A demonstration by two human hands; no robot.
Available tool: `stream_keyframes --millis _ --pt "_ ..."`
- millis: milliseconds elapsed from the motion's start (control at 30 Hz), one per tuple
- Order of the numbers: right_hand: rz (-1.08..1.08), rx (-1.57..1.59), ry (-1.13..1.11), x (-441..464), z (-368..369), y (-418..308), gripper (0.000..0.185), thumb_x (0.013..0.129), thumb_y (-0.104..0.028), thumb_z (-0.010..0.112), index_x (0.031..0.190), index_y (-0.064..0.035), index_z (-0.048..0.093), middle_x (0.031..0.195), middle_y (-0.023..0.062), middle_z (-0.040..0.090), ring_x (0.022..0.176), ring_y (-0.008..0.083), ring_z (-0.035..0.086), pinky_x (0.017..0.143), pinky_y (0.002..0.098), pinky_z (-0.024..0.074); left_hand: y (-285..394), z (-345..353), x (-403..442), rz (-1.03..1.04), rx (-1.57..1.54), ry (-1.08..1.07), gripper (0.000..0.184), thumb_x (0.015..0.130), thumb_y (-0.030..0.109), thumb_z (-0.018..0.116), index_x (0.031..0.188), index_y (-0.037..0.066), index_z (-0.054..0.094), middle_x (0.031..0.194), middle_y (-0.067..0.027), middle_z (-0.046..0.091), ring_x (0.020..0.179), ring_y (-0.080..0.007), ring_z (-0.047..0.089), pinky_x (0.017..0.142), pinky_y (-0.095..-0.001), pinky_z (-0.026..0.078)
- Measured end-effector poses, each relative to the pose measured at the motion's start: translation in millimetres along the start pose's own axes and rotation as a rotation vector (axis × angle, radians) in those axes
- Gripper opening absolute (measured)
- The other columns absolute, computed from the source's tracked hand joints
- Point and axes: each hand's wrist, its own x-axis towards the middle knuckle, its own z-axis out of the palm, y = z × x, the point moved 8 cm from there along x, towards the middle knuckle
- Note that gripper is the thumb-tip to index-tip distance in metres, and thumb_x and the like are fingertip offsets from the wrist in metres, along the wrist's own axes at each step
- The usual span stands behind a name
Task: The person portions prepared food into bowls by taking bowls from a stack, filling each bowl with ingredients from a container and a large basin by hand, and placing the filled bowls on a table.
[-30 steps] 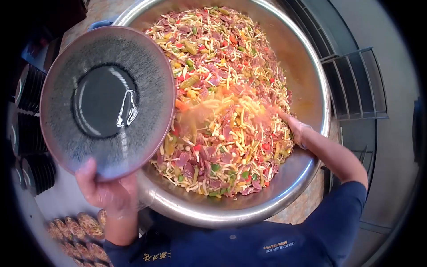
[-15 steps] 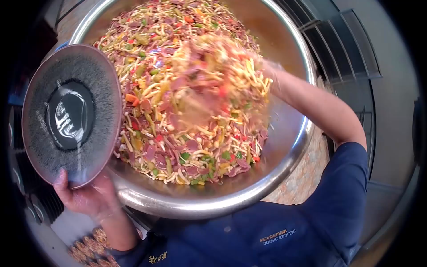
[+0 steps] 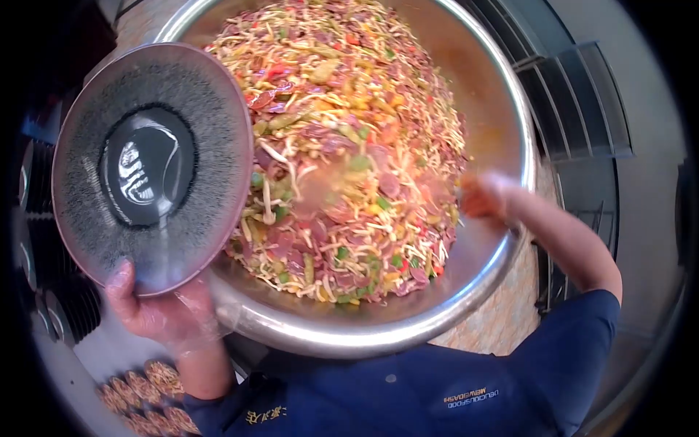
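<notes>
In my left hand (image 3: 164, 309) is the rim of a dark grey, speckled round plate (image 3: 215, 156), with my thumb on its upper face and the fingers beneath. A clear thin glove covers this hand. The plate is tilted toward me beside a large steel bowl (image 3: 349, 335), overlapping its left rim. A big heap of mixed food (image 3: 364, 226) fills most of the bowl: enoki mushrooms, sliced reddish meat, green and red pepper pieces. My right hand (image 3: 484, 197) is at the heap's right edge, inside the bowl; motion blurs its fingers.
Stacks of dark plates (image 3: 76, 309) stand at the lower left. Below them, several portions of food (image 3: 160, 379) sit in rows on a pale surface. A metal rack (image 3: 575, 102) stands to the right of the bowl.
My right hand has moved right and down, from over the heap to its right edge. The food that was blurred near it now lies lower and more spread. The plate appears slightly higher and farther right.
</notes>
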Motion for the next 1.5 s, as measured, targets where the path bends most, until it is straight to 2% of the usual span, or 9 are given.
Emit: stream_keyframes --millis 133,267,667,833,967,1133,1267,1333,1500 --pt "0.133 0.405 -0.434 -6.9 118.4 34.5 0.059 0.101 -0.041 0.055 0.149 -0.0056 0.048 0.144 0.025 0.055 0.124 0.039 0.06 0.104 0.0563 0.0504 3.6 -5.7 -5.2 0.097 0.106 0.102 0.069 0.089 0.02 0.059 0.153 0.002 0.041 0.151 -0.0183 0.05 0.138 -0.0352 0.05 0.117 -0.0608 0.04" --pt "0.408 0.239 -0.276 -9.6 130.0 59.4 0.082 0.103 -0.06 0.046 0.162 -0.0074 0.025 0.164 0.0249 0.028 0.15 0.0403 0.034 0.117 0.0624 0.0353 -0.7 2.0 -12.0 0.069 0.122 0.106 0.071 0.088 0.023 0.059 0.154 0.003 0.04 0.15 -0.0188 0.051 0.139 -0.0358 0.05 0.115 -0.0611 0.043" --pt "-0.774 0.366 -0.772 -184.5 176.6 -164.7 0.083 0.1 -0.066 0.049 0.154 -0.0045 0.038 0.145 0.0261 0.05 0.133 0.0394 0.055 0.106 0.0585 0.0512 1.3 -3.9 -9.1 0.098 0.016 -0.001 0.064 0.089 0.017 0.06 0.149 0.003 0.045 0.142 -0.0188 0.059 0.129 -0.0365 0.059 0.115 -0.0617 0.043" --pt "-0.803 0.485 -0.835 -235.7 143.3 -183.9 0.078 0.098 -0.059 0.058 0.148 -0.0003 0.045 0.139 0.0264 0.056 0.127 0.0385 0.061 0.101 0.0527 0.0577 0.7 -3.0 -3.9 0.062 0.039 -0.048 0.064 0.09 0.016 0.058 0.15 0.002 0.043 0.148 -0.0189 0.053 0.138 -0.0381 0.05 0.116 -0.0641 0.04" --pt "-0.964 0.2 -0.306 -205.1 73.1 -168.5 0.077 0.097 -0.053 0.063 0.151 -0.0021 0.043 0.145 0.0229 0.056 0.125 0.0351 0.064 0.095 0.0467 0.06 1.1 0.3 -2.8 0.088 0.049 -0.014 0.064 0.088 0.017 0.057 0.149 0.0 0.045 0.145 -0.019 0.056 0.135 -0.0358 0.054 0.116 -0.0598 0.04" --pt "-0.17 0.186 0.139 -48.0 37.1 -34.7 0.059 0.104 -0.047 0.055 0.15 -0.0104 0.048 0.15 0.0217 0.052 0.142 0.0325 0.047 0.115 0.0503 0.0418 -0.7 -4.0 -4.4 0.027 -0.033 -0.045 0.064 0.089 0.016 0.059 0.15 0.002 0.044 0.148 -0.019 0.053 0.138 -0.0379 0.051 0.116 -0.0633 0.039" --pt "-0.36 0.503 -0.263 -21.3 106.4 -67.2 0.059 0.104 -0.056 0.049 0.145 -0.0148 0.055 0.131 0.0159 0.068 0.119 0.0289 0.067 0.096 0.049 0.0572 1.8 -5.0 -7.5 0.068 -0.01 0.013 0.064 0.088 0.016 0.06 0.149 0.001 0.045 0.145 -0.0197 0.055 0.135 -0.0378 0.054 0.114 -0.0631 0.042" --pt "-0.144 0.479 -0.633 -20.5 144.2 -82.5 0.062 0.104 -0.06 0.043 0.144 -0.0143 0.057 0.126 0.013 0.071 0.109 0.0312 0.072 0.09 0.0478 0.0607 -0.4 -4.8 -10.6 0.04 0.022 0.031 0.064 0.087 0.016 0.06 0.148 0.001 0.047 0.142 -0.0199 0.058 0.131 -0.0375 0.057 0.112 -0.0629 0.045" --pt "-0.326 0.265 -0.679 -27.2 191.8 -119.5 0.082 0.092 -0.078 0.045 0.146 -0.0177 0.058 0.15 0.0146 0.054 0.125 0.0427 0.058 0.106 0.0655 0.0427 1.4 -2.8 -10.1 0.124 0.054 0.067 0.062 0.086 0.016 0.06 0.145 0.0 0.049 0.139 -0.0192 0.06 0.128 -0.0363 0.059 0.111 -0.0599 0.047"
